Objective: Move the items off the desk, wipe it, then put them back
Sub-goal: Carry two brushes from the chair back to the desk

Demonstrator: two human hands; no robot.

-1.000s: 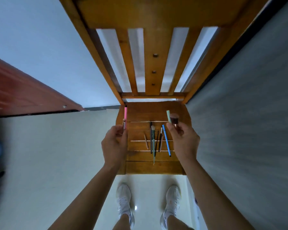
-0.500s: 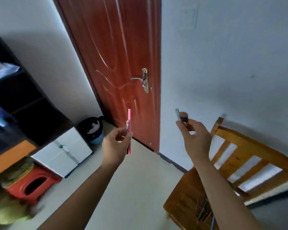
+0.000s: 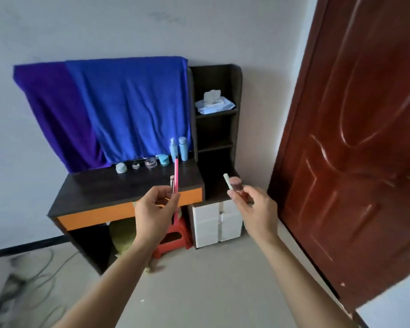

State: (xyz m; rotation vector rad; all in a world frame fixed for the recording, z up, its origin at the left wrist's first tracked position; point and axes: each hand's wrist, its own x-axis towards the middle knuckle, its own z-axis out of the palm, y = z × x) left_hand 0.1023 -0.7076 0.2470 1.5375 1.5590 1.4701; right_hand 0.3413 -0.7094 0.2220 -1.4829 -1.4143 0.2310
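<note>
The left hand (image 3: 156, 209) is clenched in a pinch round a pink pen (image 3: 176, 176) and a small brush (image 3: 172, 182). Both stand almost upright above its fingers, long axes near vertical, and the pen's lower end shows below the palm. The right hand (image 3: 253, 207) grasps a round brush (image 3: 236, 185) by its handle, bristle head uppermost. A pale green stick (image 3: 227, 180) rises just beside that brush and leans up and a little toward the left hand. All four look light, stiff and slim, with smooth barrels that would likely slip or roll if laid down carelessly. The bristles look soft and easily splayed, so the handle, as now, seems the right place to hold. The dark worktop (image 3: 118, 185) lies beyond both hands, nearer the left one, and neither hand touches it. At its far edge, past the left hand, stand small jars (image 3: 150, 162) and blue bottles (image 3: 182, 147).
</note>
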